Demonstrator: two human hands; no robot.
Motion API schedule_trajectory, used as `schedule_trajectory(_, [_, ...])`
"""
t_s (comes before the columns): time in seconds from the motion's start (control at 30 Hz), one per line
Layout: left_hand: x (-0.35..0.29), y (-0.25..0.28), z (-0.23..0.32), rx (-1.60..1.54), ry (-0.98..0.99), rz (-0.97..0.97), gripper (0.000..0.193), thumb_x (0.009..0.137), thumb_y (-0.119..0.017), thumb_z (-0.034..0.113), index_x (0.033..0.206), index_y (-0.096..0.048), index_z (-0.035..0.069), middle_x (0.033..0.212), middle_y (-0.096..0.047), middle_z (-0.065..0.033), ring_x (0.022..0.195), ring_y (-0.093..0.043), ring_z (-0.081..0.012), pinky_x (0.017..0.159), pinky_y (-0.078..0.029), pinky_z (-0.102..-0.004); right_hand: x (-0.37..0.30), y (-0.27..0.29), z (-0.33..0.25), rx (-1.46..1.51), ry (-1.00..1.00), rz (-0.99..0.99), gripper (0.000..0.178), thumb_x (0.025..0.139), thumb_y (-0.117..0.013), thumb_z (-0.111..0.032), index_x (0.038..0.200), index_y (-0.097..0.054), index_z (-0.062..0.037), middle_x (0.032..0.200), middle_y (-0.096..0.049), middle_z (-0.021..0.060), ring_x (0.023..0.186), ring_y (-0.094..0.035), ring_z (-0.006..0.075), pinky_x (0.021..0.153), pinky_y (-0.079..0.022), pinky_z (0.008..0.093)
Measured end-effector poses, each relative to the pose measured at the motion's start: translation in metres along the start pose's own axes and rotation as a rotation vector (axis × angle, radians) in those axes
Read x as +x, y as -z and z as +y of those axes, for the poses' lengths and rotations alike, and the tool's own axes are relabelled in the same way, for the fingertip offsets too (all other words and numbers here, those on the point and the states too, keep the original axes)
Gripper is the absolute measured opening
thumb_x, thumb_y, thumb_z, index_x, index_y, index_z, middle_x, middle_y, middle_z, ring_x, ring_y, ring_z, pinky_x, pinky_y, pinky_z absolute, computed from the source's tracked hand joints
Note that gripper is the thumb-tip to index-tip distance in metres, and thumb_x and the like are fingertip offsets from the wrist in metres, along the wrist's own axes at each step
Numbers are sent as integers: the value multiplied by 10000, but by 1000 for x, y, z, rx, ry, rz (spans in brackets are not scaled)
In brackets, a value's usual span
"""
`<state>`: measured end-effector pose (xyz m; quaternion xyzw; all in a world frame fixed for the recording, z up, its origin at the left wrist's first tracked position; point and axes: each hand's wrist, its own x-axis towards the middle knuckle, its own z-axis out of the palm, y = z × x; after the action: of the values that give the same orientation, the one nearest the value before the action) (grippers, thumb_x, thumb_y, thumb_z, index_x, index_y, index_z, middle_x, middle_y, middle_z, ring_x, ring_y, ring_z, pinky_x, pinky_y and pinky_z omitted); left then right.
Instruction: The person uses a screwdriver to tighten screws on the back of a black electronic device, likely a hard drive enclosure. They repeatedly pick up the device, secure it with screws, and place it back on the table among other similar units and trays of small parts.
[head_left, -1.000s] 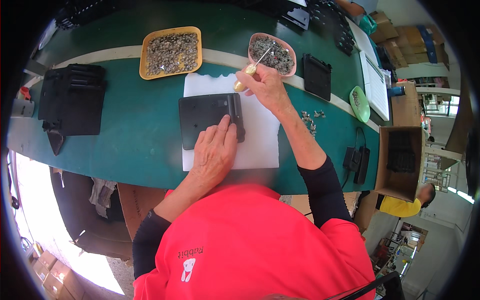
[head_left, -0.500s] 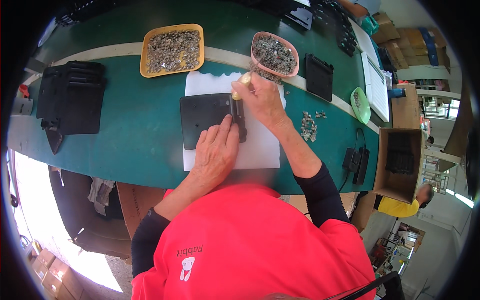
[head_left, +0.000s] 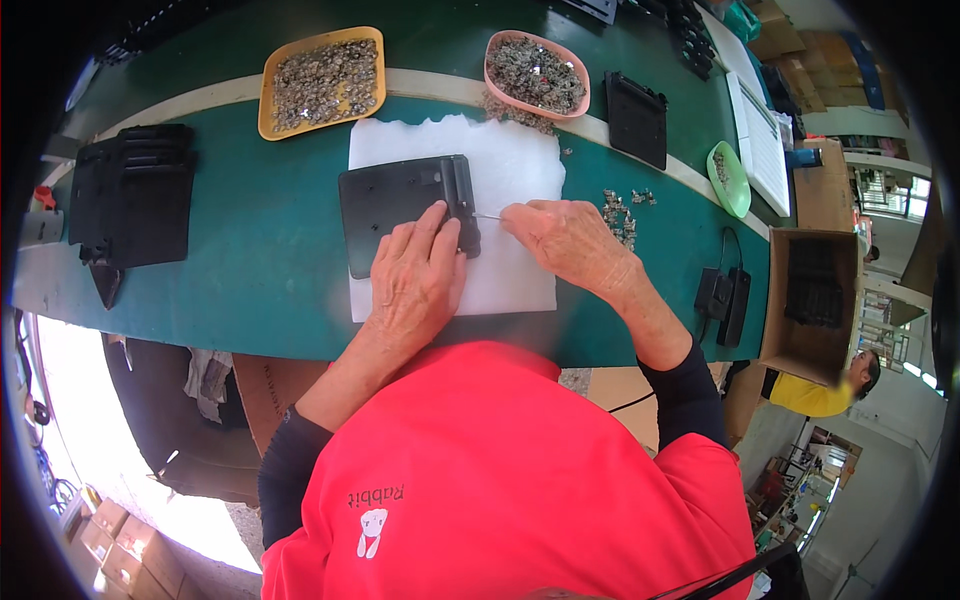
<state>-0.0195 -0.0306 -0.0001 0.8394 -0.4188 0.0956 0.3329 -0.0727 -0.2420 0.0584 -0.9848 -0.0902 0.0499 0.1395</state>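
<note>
A flat black plastic part [head_left: 385, 213] with a raised ridge along its right side lies on a white foam sheet [head_left: 515, 275]. My left hand [head_left: 415, 275] rests on its lower right area, fingers stretched out and holding it down. From the right, my right hand [head_left: 572, 240] is closed around what looks like a screwdriver [head_left: 487, 216]. Its thin metal shaft points left and meets the ridged side of the black part; my fingers hide the handle. Small metal pieces [head_left: 620, 220] lie loose on the green table right of the sheet.
Beyond the sheet stand a yellow tray [head_left: 266, 108] and a pink tray [head_left: 497, 78] of small metal parts. A green bowl [head_left: 738, 190] is at the right. Black parts are stacked [head_left: 140, 200] at left; another [head_left: 637, 120] lies far right. A cardboard box [head_left: 810, 370] adjoins the table.
My right hand has swung down and right, turning the tool so its shaft now lies sideways against the black part. My left hand stays pressed on the part. The whole view has shifted slightly.
</note>
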Motion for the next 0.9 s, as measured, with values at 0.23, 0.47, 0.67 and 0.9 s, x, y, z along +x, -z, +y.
schedule_trajectory(0.23, [2,0,2,24,-1,-28,464,704,-765,95,1130,-602,10,1300,-569,-147,976,-594,-335,863,-476,-411,10,0,-6,-86,-67,-77,149,913,-529,-184,933,-603,-55,779,-651,147,745,-669,346,639,-520,456])
schedule_trajectory(0.47, [3,0,2,23,-8,-35,447,702,-760,83,1111,-600,2,1329,-550,-167,953,-590,-339,850,-481,-413,24,-1,2,-16,-71,-120,174,930,-535,-225,921,-578,-57,700,-648,162,698,-654,381,611,-503,475])
schedule_trajectory(0.67, [5,-1,1,31,-9,-62,432,698,-740,55,1104,-603,-5,1379,-522,-181,908,-588,-328,818,-487,-410,22,-15,16,109,17,-9,209,967,-519,-260,902,-554,-64,652,-621,165,659,-639,386,592,-489,491])
schedule_trajectory(0.9, [4,-5,-2,66,-35,-58,416,713,-707,16,1114,-605,-18,1383,-522,-187,837,-579,-293,773,-493,-390,26,-14,24,194,-9,-68,212,974,-515,-303,945,-573,-102,673,-621,166,665,-627,400,603,-486,495])
